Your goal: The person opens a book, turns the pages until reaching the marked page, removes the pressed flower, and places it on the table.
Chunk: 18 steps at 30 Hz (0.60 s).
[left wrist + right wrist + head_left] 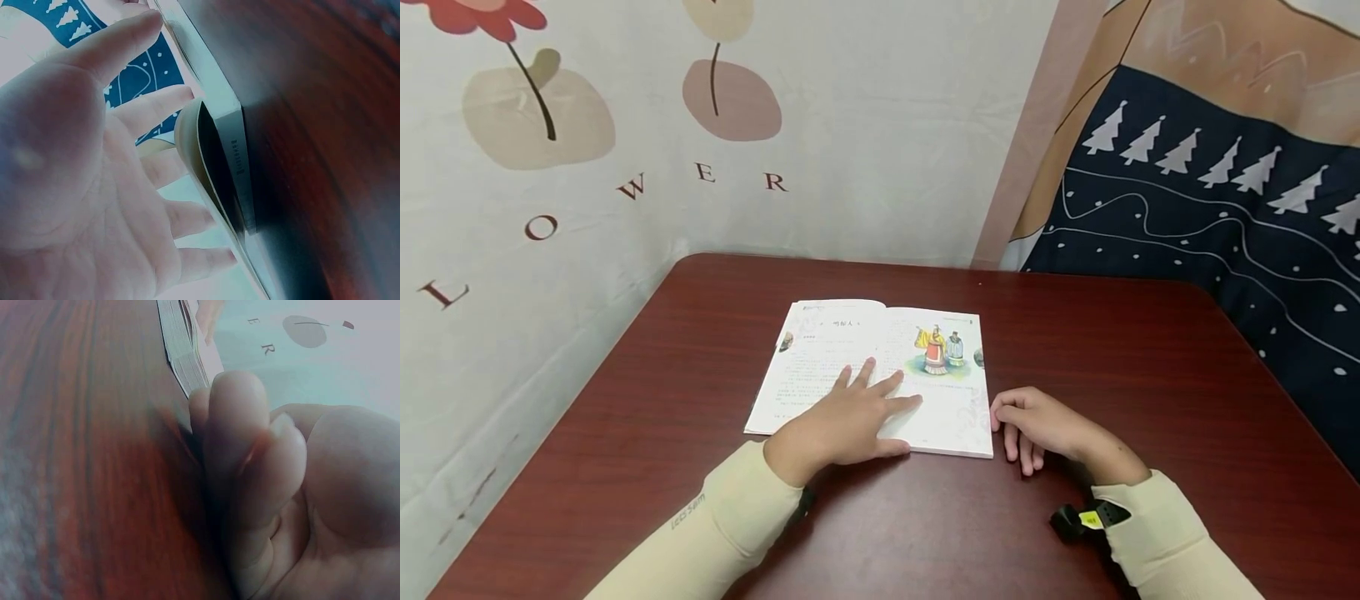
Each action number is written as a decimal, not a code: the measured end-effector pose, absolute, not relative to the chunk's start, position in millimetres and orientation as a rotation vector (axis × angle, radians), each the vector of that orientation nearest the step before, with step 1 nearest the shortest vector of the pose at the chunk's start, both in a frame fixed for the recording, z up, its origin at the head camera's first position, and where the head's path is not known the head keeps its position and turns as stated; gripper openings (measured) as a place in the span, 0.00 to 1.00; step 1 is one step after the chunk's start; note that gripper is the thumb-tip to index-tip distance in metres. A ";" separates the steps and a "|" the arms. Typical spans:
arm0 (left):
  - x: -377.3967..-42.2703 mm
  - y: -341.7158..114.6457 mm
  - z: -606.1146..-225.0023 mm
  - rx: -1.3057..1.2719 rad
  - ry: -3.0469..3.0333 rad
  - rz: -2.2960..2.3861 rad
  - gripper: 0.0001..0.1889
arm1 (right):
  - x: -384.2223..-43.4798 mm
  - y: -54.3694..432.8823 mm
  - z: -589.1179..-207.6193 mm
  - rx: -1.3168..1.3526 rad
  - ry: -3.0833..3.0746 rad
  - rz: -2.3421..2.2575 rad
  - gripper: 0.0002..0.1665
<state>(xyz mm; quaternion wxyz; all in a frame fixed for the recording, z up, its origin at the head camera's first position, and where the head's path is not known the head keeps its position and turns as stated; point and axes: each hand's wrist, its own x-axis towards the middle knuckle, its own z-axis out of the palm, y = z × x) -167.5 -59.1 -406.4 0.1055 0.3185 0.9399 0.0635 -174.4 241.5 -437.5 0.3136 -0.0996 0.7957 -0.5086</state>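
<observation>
Open bk [891, 342] on tbl [647, 433] before you, nr mid. Your L hand [852, 417] rests across bk's near ctr, spanning gutter; pic [935, 352] on R pg [951, 421], beyond + R of it. Your R hand [1037, 423] on tbl, just R of bk's near R corner. Hanging [880, 167] L + behind tbl; 2nd hanging [1157, 221] behind, R side.

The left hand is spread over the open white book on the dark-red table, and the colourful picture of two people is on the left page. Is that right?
Not quite: the colourful picture of two robed people is on the right page, as the head view shows. The rest holds: the left hand is spread over the open white book on the dark-red table.
</observation>
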 end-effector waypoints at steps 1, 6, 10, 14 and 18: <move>-167.5 -58.9 -406.1 0.936 2.769 0.185 0.32 | -174.7 241.4 -437.5 -0.260 2.097 -1.340 0.14; -167.4 -59.2 -405.1 0.932 2.760 0.187 0.32 | -174.7 240.9 -436.6 -0.257 2.100 -1.337 0.14; -167.8 -59.7 -404.4 0.931 2.753 0.195 0.32 | -174.6 241.3 -435.4 -0.256 2.102 -1.335 0.14; -168.1 -60.0 -404.7 0.933 2.749 0.194 0.31 | -174.2 241.2 -434.2 -0.261 2.098 -1.339 0.13; -168.2 -60.1 -404.7 0.929 2.744 0.199 0.30 | -173.6 240.6 -433.6 -0.260 2.099 -1.341 0.13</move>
